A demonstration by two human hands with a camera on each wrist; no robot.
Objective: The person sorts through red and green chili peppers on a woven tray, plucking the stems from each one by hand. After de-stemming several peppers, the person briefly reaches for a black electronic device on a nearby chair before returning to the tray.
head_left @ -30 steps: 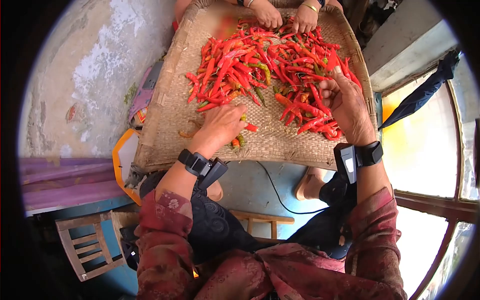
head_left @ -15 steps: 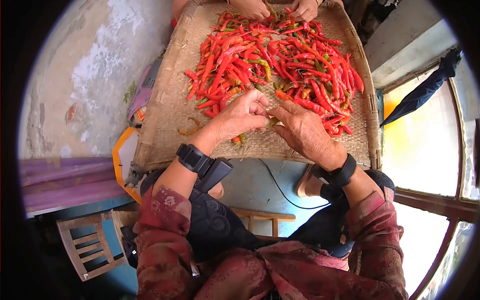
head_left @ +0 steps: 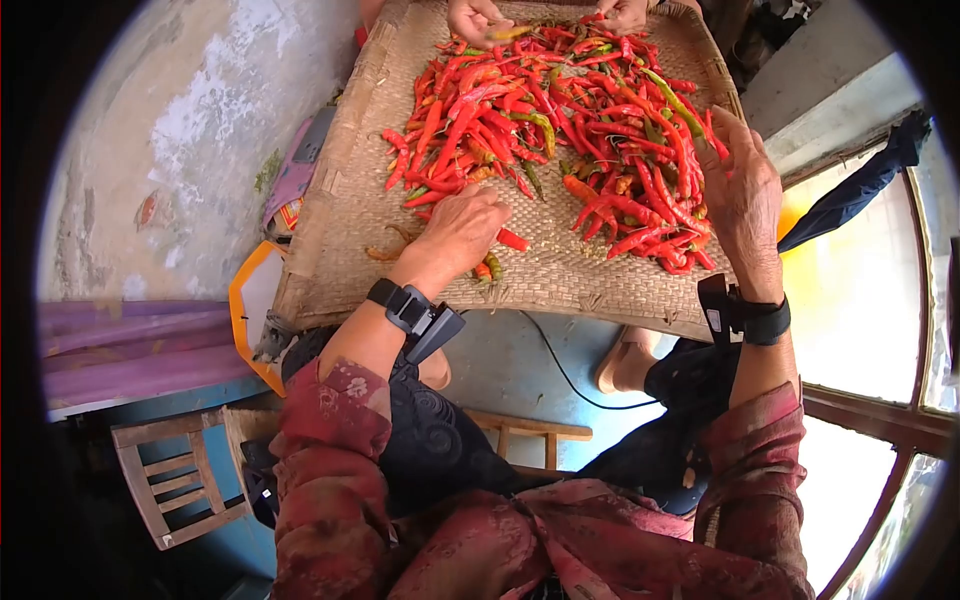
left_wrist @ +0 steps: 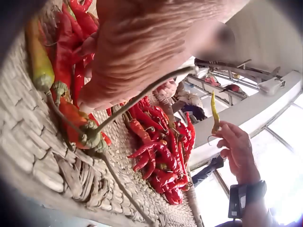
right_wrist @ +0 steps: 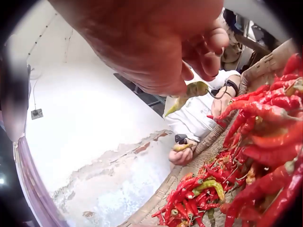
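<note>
A long yellow-green chili pepper (left_wrist: 214,112) is pinched between the thumb and fingers of my right hand (head_left: 742,195), raised over the right side of the chili heap. Its thin stem hangs free in the left wrist view. My left hand (head_left: 455,232) lies low at the near edge of the left heap of red chilies (head_left: 470,110), back upward. Its fingertips are among the peppers, and I cannot tell whether they grip one. A red chili (head_left: 513,240) pokes out beside it, and an orange-red chili (left_wrist: 73,126) with long stems lies close to the thumb in the left wrist view.
A woven bamboo tray (head_left: 335,255) holds all the chilies. Across it, another person's hand (head_left: 474,20) holds a yellowish chili. Small loose peppers (head_left: 487,267) lie near my edge. A plastered wall stands left, a bright window (head_left: 855,290) right, a wooden chair (head_left: 185,480) at lower left.
My hands met over the tray's near middle with a greenish chili half a second ago. Since then the left has gone back left and down, the right has moved up right and lifted a yellow-green chili.
</note>
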